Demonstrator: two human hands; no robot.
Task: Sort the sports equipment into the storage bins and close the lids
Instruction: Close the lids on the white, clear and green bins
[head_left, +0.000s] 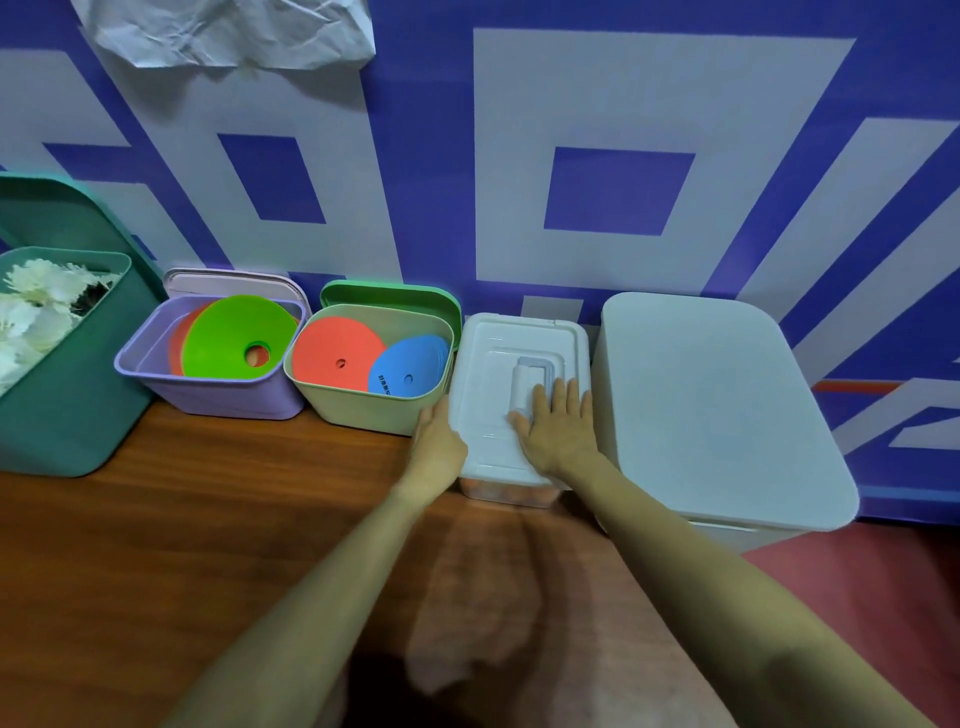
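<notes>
The right hand (558, 431) lay flat on the white lid (488, 343) of a small clear bin (506, 493), its fingers (561, 397) straight and slightly apart, the fingertips just reaching the lid's grey handle (535, 370). The left hand (439, 439) sat against the lid's left edge; its fingers were hidden from above, so whether they were curled or straight could not be told. Orange shapes showed dimly through the bin's front wall. Just to the left stood an open pale green bin (363, 410) holding an orange disc (332, 353) and a blue disc (410, 366), with its green lid (395, 293) propped behind. Next came an open purple bin (208, 397) with a green disc (234, 332) leaning inside, then a dark teal bin (67, 415) full of white feathery items (31, 306). A large white bin (717, 405), lid on, stood at the right. All were lined along a blue and white wall (623, 104) on a wood-grain surface (208, 519).
</notes>
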